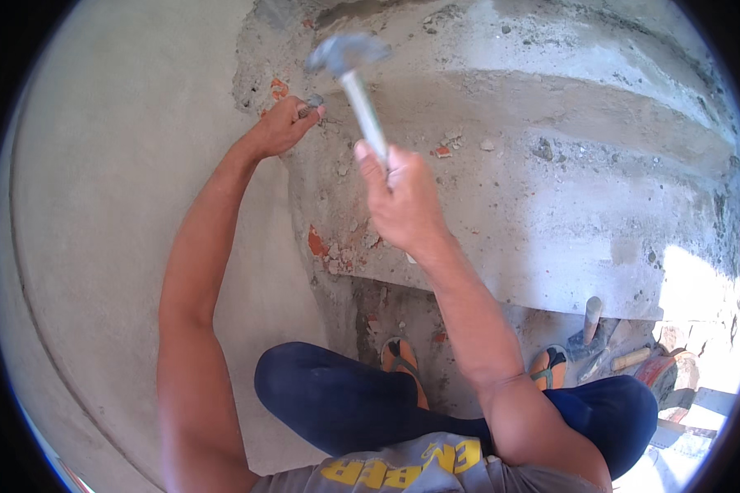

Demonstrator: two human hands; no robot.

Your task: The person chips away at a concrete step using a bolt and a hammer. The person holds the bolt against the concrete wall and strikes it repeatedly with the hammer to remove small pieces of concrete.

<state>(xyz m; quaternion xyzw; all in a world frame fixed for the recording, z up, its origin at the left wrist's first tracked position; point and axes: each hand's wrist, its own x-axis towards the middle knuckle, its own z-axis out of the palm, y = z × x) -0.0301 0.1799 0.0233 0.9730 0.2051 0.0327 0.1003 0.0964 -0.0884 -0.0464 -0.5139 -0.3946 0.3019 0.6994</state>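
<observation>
My right hand (404,200) grips the pale handle of a claw hammer (365,114), whose metal head is raised and blurred at the upper middle. My left hand (290,126) is closed around a short metal tool (311,106), perhaps a chisel; its round end shows beside my thumb, and its other end is hidden. That hand rests where the plastered wall (142,154) meets the rough concrete step (499,215). The hammer head is up and to the right of the left hand, apart from the tool. Orange brick (279,89) shows through broken plaster just above my left hand.
Loose rubble (342,256) lies at the step's left end, near the wall. Smaller chips (444,150) are scattered over the step. At the lower right, by my sandalled foot (549,366), are a trowel (586,339), a wooden handle (630,358) and other tools.
</observation>
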